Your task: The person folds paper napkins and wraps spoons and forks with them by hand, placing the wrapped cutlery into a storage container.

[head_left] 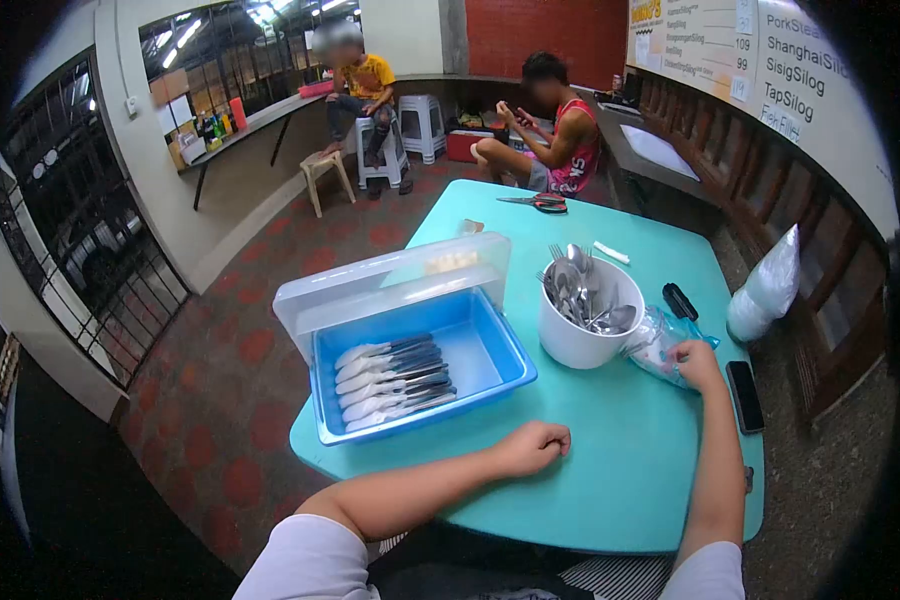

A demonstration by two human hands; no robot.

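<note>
My left hand [533,449] rests on the turquoise table [590,470] with its fingers curled; whether anything is inside them is hidden. On the right, my right hand [698,364] has its fingers on a clear plastic bag [657,345] with something pale inside. Beside the bag stands a white bucket [585,345] full of spoons and forks [575,285]. To the left, a blue bin [425,405] holds several wrapped sets of cutlery [390,380] in a row. Its clear lid [395,275] leans up at the back.
Scissors [545,203] lie at the table's far edge, near a white strip [611,253]. A black object [678,301], a phone [744,397] and a roll of plastic [765,290] are on the right. Two people [365,85] [560,135] sit beyond the table.
</note>
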